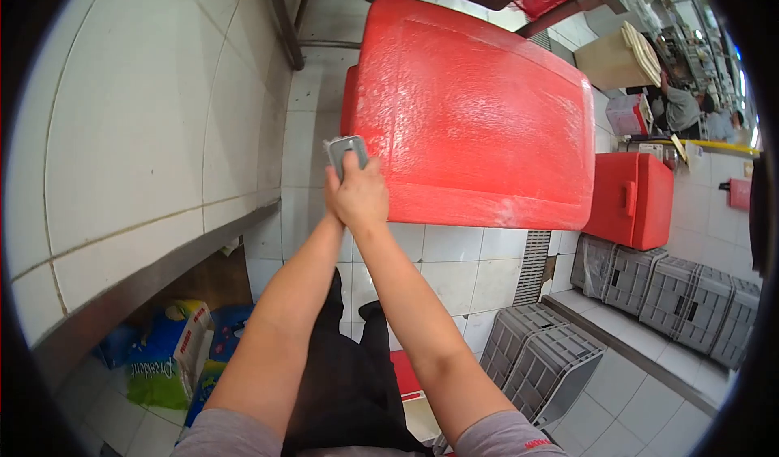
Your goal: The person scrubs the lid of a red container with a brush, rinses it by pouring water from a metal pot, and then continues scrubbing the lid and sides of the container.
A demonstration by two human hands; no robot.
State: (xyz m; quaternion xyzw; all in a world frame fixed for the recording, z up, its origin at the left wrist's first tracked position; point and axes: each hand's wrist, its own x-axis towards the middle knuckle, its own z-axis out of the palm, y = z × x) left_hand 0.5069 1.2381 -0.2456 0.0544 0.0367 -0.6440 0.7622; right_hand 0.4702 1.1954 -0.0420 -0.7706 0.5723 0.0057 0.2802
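A large red cooler box [479, 116] with a wet, soapy-looking lid stands in front of me. At the lid's left edge is a grey scrub brush [350, 146] with pale bristles along its left side. My right hand [365, 196] is closed around the brush, one finger stretched along its back. Pressed in beside it, my left hand [331, 189] also grips the brush, though the right hand hides most of its fingers.
A tiled counter [146, 132] runs along the left, with colourful packages [166, 351] below. Grey crates [540, 359] and a smaller red box [629, 201] stand to the right. Beyond them is a white bin [613, 59]. A person [683, 108] is in the background.
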